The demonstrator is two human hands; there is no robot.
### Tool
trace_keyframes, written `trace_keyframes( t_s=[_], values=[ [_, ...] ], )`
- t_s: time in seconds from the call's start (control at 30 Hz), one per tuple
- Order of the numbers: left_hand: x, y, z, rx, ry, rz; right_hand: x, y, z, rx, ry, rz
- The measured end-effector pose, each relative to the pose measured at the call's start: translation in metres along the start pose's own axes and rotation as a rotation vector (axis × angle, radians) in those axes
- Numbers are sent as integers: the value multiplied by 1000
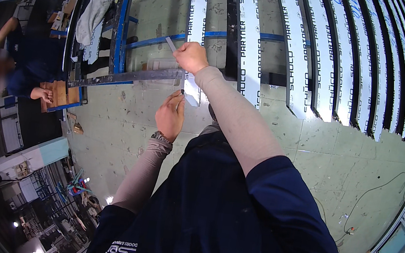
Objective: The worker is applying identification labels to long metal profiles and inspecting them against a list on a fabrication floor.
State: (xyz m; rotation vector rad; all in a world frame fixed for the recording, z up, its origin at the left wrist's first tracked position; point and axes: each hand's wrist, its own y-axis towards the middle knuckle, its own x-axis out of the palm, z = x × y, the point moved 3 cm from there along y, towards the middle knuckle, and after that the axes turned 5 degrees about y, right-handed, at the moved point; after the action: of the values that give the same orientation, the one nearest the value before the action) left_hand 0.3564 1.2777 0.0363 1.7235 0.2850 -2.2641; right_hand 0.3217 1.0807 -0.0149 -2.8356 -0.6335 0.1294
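My right hand (191, 56) is closed round a thin, flat grey strip (171, 44), which sticks out past the fingers to the upper left. It rests over a long profile covered in white printed film (198, 8). Below it, my left hand (169, 116) reaches up to the near end of that same profile. Its fingertips are pinched together beside a small dark spot at the profile's edge, and what they grip is too small to make out. A dark metal bar (132, 76) meets the profile from the left, just above the left hand.
Several more film-covered profiles (301, 52) lie in a row to the right, with angled near ends. A blue frame (122, 24) supports the work. A grey cloth (92, 16) hangs at the left. Another person (31, 65) stands there beside a wooden box (60, 95). A cable (384, 184) lies on the floor.
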Motion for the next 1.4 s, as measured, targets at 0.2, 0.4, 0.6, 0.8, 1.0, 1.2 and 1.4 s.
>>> trace_keyframes(
  t_s=[0.2,0.4,0.6,0.8,1.0,1.2,1.4],
  values=[
    [-1,1,-8,-31,-104,44,0,1,5,61,62,-59],
    [4,7,-3,-99,-63,52,6,5,12,82,94,-55],
    [11,8,2,-212,-37,57,7,6,14,86,95,-55],
    [27,0,8,-461,-203,119,7,5,12,97,94,-55],
    [33,-3,10,-457,-180,176,11,8,15,71,107,-45],
    [36,-14,7,-417,-258,253,10,6,22,62,103,-40],
    [28,-10,7,-373,-257,242,10,7,19,63,88,-37]
  ],
)
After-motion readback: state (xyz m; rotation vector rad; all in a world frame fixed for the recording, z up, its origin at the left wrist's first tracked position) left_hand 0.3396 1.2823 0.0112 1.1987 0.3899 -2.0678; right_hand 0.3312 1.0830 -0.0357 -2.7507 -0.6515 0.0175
